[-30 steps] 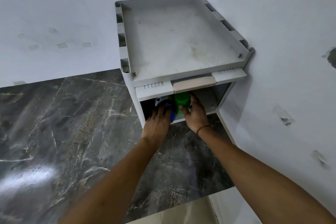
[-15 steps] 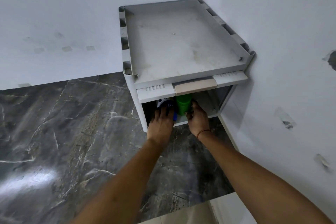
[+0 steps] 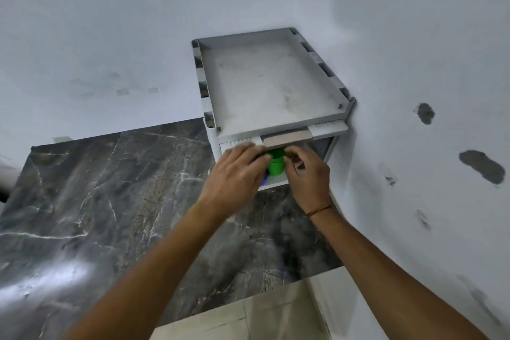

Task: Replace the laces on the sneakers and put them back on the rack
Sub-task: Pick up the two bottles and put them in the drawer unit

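Green sneaker (image 3: 276, 165) sat between both sets of fingers in the lower bay of the rack (image 3: 270, 85), left hand (image 3: 237, 174) fingers near-straight against it, right hand (image 3: 307, 174) fingers curled, grip indeterminate; risk: a finger catching it on withdrawal could drag it out.

Locate the rack (image 3: 271, 83) in the far right corner: the far wall (image 3: 138, 36) stands behind it, and the right wall (image 3: 414, 174) touches its right side. The floor (image 3: 110, 188) extends to its left and near sides. Under the top tray, a compartment opens toward you. The object (image 3: 275, 165) sits in it, below the tab (image 3: 287, 137), between your left hand (image 3: 234, 174) and right hand (image 3: 309, 174).
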